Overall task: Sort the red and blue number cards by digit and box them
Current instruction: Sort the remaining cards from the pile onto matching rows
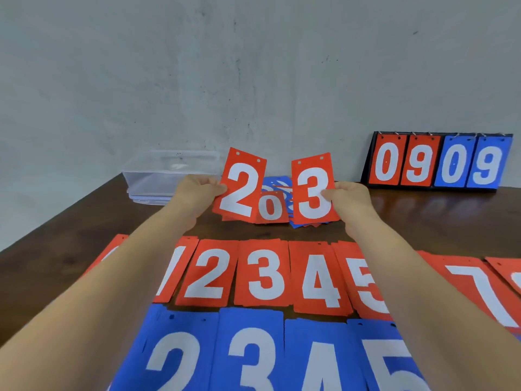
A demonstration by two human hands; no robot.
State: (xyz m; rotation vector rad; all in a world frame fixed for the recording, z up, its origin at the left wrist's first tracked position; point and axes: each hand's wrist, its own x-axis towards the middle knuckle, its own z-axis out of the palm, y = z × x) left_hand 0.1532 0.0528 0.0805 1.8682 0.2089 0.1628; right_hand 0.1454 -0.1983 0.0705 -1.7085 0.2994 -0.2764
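Red card 2 [242,187], red card 3 [313,189] held; scoreboard [439,162] 0909.

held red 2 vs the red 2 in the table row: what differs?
Pose: the held red 2 is raised and tilted, its top leaning right. The row red 2 lies flat on the table.
Contact: the left hand pinches the held red 2 at its left edge. No hand is on the row red 2.
Neighbours: the held red 2 is in front of the loose pile. The row red 2 sits between red 1 and red 3.
Shared: red card, white digit 2.
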